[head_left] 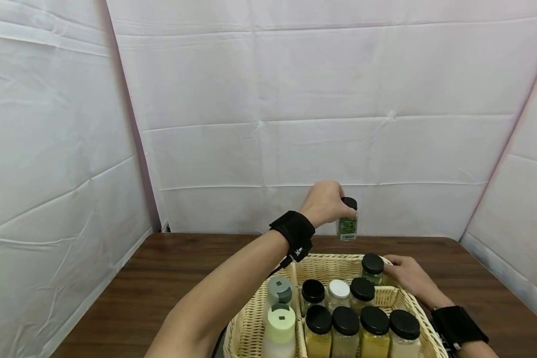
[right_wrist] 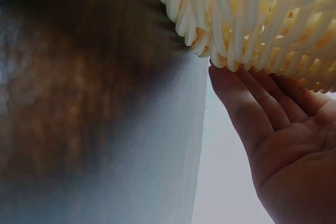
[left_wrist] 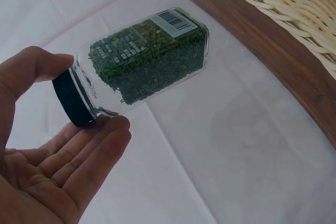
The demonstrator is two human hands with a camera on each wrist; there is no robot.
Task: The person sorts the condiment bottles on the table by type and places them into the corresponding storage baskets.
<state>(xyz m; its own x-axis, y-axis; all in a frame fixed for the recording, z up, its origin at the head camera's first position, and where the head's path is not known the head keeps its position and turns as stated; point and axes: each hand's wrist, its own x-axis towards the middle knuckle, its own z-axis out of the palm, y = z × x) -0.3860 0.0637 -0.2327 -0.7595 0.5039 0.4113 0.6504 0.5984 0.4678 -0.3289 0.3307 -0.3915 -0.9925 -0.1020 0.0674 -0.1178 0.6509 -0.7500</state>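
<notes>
The left hand's fingertips point(left_wrist: 113, 125) and thumb pinch a small clear herb jar point(left_wrist: 142, 59) just under its black cap point(left_wrist: 71, 98); the other fingers lie straight and relaxed beneath, palm open. From the head view the left hand point(head_left: 324, 203) holds the jar point(head_left: 347, 219) in the air above and beyond the far rim of the wicker basket point(head_left: 322, 261), over the back edge of the wooden table point(head_left: 161, 278).

The right hand point(head_left: 409, 278) rests at the basket's far right corner, fingers straight and together against the outside of the weave point(right_wrist: 252, 35), steadying it rather than gripping.

To my eye this is the lifting-out step: one jar up and clear of the basket, the rest standing in it. Any move on from here would call for keeping that light pinch firm at the neck, since only fingertips carry the jar, and for the right hand to keep the basket from sliding.

The jar's long axis runs cap to base. In the head view it hangs nearly upright, cap on top and barcode label low, base toward the table. It holds green dried flakes.

Inside the basket, nearer the person, stand black-capped jars point(head_left: 345, 323) in rows, one white-capped jar point(head_left: 338, 289), and two taller bottles point(head_left: 280, 318) left of a wicker divider.
</notes>
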